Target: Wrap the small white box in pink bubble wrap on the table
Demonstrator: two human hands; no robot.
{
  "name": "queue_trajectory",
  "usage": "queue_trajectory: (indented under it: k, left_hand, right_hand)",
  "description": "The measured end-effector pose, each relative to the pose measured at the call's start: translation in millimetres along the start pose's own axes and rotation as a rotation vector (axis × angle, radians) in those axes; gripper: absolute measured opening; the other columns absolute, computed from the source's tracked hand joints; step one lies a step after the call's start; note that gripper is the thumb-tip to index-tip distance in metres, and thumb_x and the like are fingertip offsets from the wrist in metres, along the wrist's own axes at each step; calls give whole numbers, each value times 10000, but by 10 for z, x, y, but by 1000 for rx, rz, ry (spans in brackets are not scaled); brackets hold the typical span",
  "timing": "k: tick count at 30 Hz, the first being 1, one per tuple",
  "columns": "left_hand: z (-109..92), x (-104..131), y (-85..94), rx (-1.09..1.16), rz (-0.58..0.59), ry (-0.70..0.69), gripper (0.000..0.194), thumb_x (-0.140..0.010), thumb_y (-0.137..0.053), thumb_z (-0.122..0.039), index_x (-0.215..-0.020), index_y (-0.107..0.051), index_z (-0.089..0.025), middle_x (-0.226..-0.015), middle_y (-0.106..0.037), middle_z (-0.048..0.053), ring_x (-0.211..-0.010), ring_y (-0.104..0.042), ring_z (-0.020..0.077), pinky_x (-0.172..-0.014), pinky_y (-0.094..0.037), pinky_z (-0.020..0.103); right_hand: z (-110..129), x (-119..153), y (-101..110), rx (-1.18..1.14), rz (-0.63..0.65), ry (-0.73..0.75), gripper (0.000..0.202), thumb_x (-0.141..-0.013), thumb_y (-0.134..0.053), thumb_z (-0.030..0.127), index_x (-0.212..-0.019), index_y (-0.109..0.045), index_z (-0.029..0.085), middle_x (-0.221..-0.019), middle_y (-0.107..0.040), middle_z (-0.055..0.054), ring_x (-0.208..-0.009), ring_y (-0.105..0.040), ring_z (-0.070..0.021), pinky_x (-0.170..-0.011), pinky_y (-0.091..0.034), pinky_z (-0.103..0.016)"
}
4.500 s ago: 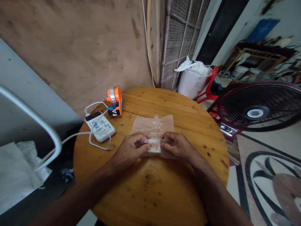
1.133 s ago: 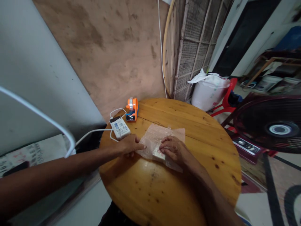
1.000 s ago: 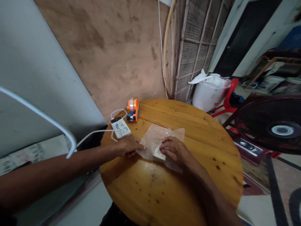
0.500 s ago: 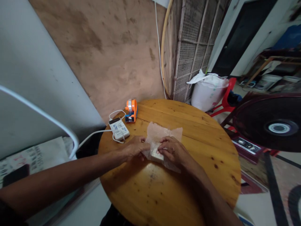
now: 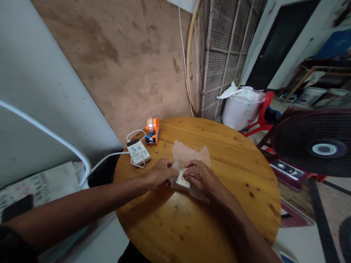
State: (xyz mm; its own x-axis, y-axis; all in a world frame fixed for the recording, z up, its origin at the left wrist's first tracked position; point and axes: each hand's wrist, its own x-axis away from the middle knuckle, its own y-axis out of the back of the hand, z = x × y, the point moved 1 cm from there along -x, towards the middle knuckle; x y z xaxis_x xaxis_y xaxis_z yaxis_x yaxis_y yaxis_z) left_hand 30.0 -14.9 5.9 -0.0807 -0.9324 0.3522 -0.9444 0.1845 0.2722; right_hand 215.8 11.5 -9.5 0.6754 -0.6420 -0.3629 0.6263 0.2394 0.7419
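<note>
A small whitish box (image 5: 181, 180) lies on the round wooden table, partly inside a sheet of translucent, pinkish bubble wrap (image 5: 189, 152). My left hand (image 5: 162, 171) is closed on the wrap's left edge, its thumb and fingers pinched together beside the box. Bent fingers of my right hand (image 5: 199, 175) press down on the box's top and right side. The wrap spreads out behind the box and under my right hand. That palm hides part of the wrap's right side.
An orange-and-blue tape dispenser (image 5: 153, 130) stands at the table's back left. Beside it lies a white device (image 5: 138, 151) with cables. The round wooden table (image 5: 236, 204) meets a brown board behind. A white sack (image 5: 242, 107) and a dark fan (image 5: 315, 146) are to the right.
My left hand has drawn the wrap's left edge slightly up and toward the box. The fingers of my right hand stay on the box. The view has shifted a little.
</note>
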Motion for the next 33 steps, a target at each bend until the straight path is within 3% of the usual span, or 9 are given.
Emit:
queue_trajectory:
  k: [11,18,22,27,33]
  left_hand:
    - [-59,94,-115,-184,-17,-196,198,-720,-597,-328,-713,-590,-130,-552,-534,-38,-463,-445,71,-428,-308,176]
    - [-58,174,-25,-151,197,-256,209,-715,-495,-179,-834,-655,-117,-664,-572,-17,-586,-503,85,-508,-335,169]
    - [-37,151,-30,-322,163,-382,145,-762,-516,-199,-771,-648,-137,-647,-552,-29,-595,-483,84,-530,-329,178]
    - [-64,170,-69,-607,61,-539,195,-833,-537,-277,-724,-649,-161,-629,-530,-29,-568,-458,85,-529,-316,198]
    - [-26,185,-33,-736,24,-787,150,-826,-547,-195,-850,-695,-202,-881,-590,37,-807,-565,149,-707,-445,252]
  right_hand:
    - [-24,3,-10,14,4,38,147,-821,-608,115,-805,-711,219,-1022,-662,-56,-980,-599,-194,-839,-476,-311]
    - [-77,30,-12,-29,-15,29,107,-810,-630,147,-809,-708,219,-1105,-629,-68,-1015,-590,-198,-862,-470,-329]
    - [-134,38,-23,-96,-11,3,88,-815,-618,172,-875,-661,219,-1109,-613,-56,-1027,-578,-192,-878,-460,-330]
    - [-178,84,-18,-153,-22,-134,240,-812,-622,226,-1042,-551,236,-1065,-616,-36,-944,-591,-183,-823,-469,-321]
    - [-42,93,131,-126,29,-206,311,-794,-625,213,-1095,-545,220,-1121,-621,-57,-960,-590,-198,-841,-456,-328]
